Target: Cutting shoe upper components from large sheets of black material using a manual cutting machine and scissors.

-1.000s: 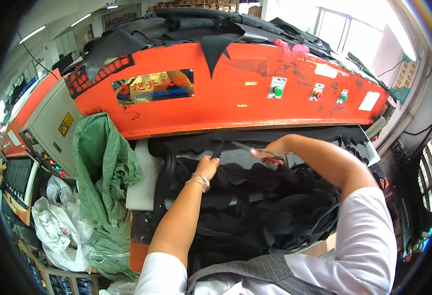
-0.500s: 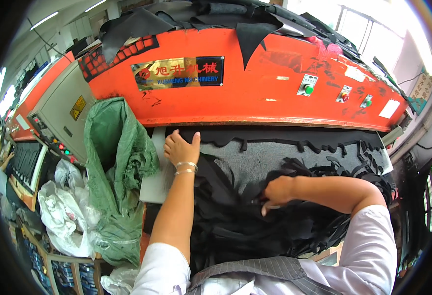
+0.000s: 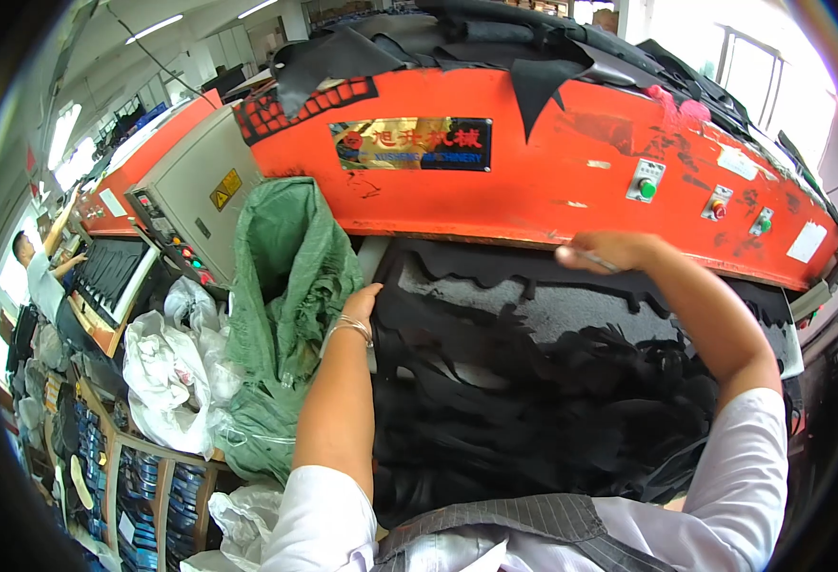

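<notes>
A cut-up black sheet (image 3: 495, 396) with wavy edges and loose strips lies over a grey bed (image 3: 571, 313) under the press's front edge. At its left edge, my left hand (image 3: 362, 303) has its fingers closed on the sheet's border; some fingers are hidden. My right hand (image 3: 633, 250) is raised over the far part of the sheet, just before the red press beam. Its fingers are closed round a thin greyish tool (image 3: 598, 261) whose kind I cannot make out.
The red press beam (image 3: 533, 210) spans the far side, with black offcuts (image 3: 543, 71) on top and buttons (image 3: 646, 189) on its front. Left stand a green sack (image 3: 290, 286), white bags (image 3: 166, 381) and a grey control box (image 3: 190, 200). A co-worker (image 3: 42, 276) is at another press.
My view has swung left. My left hand has come nearer along the sheet's left edge. My right hand has risen from the strips to the far side, with the black material spread nearer me.
</notes>
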A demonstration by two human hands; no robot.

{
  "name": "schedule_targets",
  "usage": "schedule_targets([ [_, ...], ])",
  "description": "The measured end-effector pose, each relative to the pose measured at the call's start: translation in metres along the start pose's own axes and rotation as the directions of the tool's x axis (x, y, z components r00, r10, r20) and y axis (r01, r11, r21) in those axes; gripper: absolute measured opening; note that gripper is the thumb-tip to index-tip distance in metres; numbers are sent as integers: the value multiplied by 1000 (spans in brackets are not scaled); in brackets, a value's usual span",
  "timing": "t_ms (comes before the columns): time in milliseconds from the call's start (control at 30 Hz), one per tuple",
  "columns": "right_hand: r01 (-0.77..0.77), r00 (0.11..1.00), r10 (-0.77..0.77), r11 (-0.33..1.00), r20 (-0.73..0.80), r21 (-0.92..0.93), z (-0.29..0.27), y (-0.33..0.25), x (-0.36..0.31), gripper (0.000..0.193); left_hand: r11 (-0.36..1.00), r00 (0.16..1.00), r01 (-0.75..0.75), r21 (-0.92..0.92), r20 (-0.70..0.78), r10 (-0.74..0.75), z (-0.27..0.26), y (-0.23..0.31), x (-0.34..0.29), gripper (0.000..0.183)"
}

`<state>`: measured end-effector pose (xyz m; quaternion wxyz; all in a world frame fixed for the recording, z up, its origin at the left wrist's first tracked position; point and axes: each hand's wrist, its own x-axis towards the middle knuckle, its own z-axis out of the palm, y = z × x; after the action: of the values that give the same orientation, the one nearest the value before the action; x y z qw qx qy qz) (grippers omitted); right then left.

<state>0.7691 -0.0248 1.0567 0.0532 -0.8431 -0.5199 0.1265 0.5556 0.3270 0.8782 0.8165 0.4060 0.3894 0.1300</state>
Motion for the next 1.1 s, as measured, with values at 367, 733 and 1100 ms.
schedule_targets([
  [367, -378, 868, 92, 761, 489, 528, 106, -175, 224, 85, 694, 947, -316, 648, 266, 183, -42, 50, -34, 40],
  [733, -257, 831, 154, 959, 534, 122, 97, -188, 208, 77, 502, 831, -549, 669, 501, 242, -94, 81, -6, 34],
  [1100, -147, 847, 252, 958, -469, 248, -137, -90, 35, 41, 330, 955, -199, 923, 107, 276, -211, 38, -67, 63],
])
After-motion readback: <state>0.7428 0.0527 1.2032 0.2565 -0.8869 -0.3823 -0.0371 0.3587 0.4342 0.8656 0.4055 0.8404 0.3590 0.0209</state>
